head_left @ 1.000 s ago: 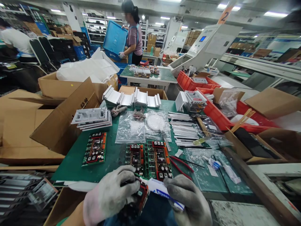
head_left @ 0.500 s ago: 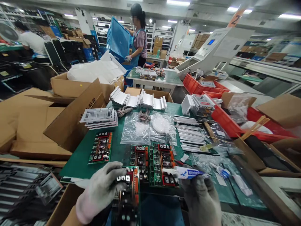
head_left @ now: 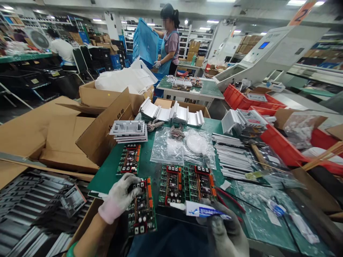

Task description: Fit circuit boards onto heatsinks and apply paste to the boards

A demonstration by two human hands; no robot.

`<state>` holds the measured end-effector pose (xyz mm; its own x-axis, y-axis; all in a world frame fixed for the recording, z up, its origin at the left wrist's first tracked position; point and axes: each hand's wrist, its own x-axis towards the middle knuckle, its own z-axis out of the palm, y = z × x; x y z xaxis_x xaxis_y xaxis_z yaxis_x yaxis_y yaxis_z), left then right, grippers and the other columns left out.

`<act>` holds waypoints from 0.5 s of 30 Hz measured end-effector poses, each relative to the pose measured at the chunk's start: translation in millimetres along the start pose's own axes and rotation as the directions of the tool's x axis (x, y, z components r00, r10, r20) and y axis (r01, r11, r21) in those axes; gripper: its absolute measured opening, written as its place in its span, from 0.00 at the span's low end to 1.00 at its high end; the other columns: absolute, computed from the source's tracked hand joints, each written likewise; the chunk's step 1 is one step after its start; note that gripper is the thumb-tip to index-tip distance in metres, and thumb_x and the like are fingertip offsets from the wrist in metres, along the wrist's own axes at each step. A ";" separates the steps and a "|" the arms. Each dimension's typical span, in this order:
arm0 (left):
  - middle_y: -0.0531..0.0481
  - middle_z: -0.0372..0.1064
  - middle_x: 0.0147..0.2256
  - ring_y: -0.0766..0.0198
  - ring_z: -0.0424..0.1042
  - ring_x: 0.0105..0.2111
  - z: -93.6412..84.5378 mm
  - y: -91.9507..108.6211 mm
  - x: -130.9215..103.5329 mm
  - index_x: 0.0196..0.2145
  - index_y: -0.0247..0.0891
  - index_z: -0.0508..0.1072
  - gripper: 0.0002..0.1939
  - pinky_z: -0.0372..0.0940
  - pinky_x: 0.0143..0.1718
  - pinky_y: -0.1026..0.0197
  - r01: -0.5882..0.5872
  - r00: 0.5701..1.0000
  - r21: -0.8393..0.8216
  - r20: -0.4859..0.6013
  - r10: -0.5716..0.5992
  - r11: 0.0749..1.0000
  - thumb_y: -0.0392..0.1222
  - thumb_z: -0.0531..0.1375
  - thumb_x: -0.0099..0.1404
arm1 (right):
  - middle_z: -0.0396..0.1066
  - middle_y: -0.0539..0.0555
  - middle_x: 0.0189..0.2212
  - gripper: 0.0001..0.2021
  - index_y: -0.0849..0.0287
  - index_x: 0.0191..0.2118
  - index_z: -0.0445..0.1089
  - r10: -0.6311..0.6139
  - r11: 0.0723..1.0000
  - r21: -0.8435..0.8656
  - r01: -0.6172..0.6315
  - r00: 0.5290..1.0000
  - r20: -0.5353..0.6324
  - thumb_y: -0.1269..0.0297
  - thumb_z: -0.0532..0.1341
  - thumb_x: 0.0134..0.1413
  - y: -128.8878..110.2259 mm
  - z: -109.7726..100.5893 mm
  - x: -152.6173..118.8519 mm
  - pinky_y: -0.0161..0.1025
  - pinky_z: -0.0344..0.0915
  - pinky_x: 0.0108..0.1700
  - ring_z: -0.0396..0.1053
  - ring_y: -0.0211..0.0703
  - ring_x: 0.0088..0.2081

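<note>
My gloved left hand (head_left: 122, 196) grips the upper left edge of a circuit board (head_left: 142, 207) with orange connectors, tilted at the table's front edge. In my gloved right hand (head_left: 227, 225) is a white and blue tube (head_left: 205, 210), its white nozzle pointing left. Behind the tube, two similar boards lie side by side, the left one (head_left: 170, 184) and the right one (head_left: 202, 182). Another board (head_left: 129, 159) lies beyond my left hand. Red-handled pliers (head_left: 232, 200) rest right of the boards, partly hidden by my right hand.
Plastic bags (head_left: 167, 144), white strips (head_left: 232, 155) and stacked grey frames (head_left: 128, 130) lie on the green table (head_left: 107, 175). Cardboard boxes (head_left: 66, 142) stand left, red bins (head_left: 284, 142) right. Beyond, a person (head_left: 170, 46) holds a blue crate (head_left: 146, 44).
The view has shifted left. My left hand and its board have risen away from the bottom edge, showing more of the board. The tube has moved left, its nozzle now before the left of the paired boards.
</note>
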<state>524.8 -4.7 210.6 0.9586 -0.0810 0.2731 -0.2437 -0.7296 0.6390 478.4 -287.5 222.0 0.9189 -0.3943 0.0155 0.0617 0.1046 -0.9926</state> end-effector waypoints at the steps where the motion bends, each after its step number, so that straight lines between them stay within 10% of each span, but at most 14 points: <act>1: 0.49 0.71 0.38 0.60 0.76 0.37 0.7 -1.1 2.2 0.38 0.41 0.74 0.14 0.72 0.38 0.59 -0.006 1.000 0.035 -0.006 0.006 0.999 0.51 0.54 0.68 | 0.80 0.58 0.37 0.15 0.56 0.40 0.76 -0.075 0.996 -0.047 0.076 0.997 0.013 0.50 0.67 0.55 -1.4 2.3 -1.8 0.38 0.76 0.33 0.79 0.49 0.33; 4: 0.50 0.72 0.38 0.61 0.76 0.37 4.3 -4.7 4.9 0.39 0.41 0.74 0.11 0.72 0.36 0.60 -0.015 0.999 0.156 -0.025 0.020 0.988 0.48 0.55 0.68 | 0.80 0.53 0.39 0.09 0.50 0.46 0.76 -0.364 0.904 -0.161 0.397 0.910 0.200 0.60 0.65 0.59 -4.1 12.5 -2.6 0.37 0.76 0.38 0.79 0.47 0.38; 9: 0.47 0.73 0.39 0.57 0.74 0.40 6.9 -16.5 -1.8 0.40 0.41 0.75 0.12 0.71 0.42 0.54 -0.039 0.996 0.218 -0.073 0.056 0.975 0.50 0.58 0.67 | 0.79 0.55 0.43 0.16 0.50 0.51 0.73 -0.618 0.605 -0.106 0.789 0.550 0.561 0.72 0.58 0.60 0.2 41.1 9.7 0.37 0.77 0.40 0.79 0.45 0.41; 15: 0.41 0.68 0.53 0.46 0.62 0.59 7.7 -29.7 -10.6 0.49 0.42 0.72 0.35 0.64 0.57 0.43 -0.350 0.931 0.144 -0.058 0.361 0.926 0.72 0.60 0.56 | 0.78 0.55 0.38 0.14 0.52 0.47 0.73 -0.620 0.526 -0.189 0.829 0.527 0.582 0.73 0.56 0.61 16.8 64.2 10.6 0.37 0.77 0.36 0.78 0.43 0.37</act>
<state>523.0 12.6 183.2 0.7958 -0.2990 0.5266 -0.5398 -0.7446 0.3928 514.2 -231.4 213.2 0.6722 0.2585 0.6938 0.7204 -0.4446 -0.5324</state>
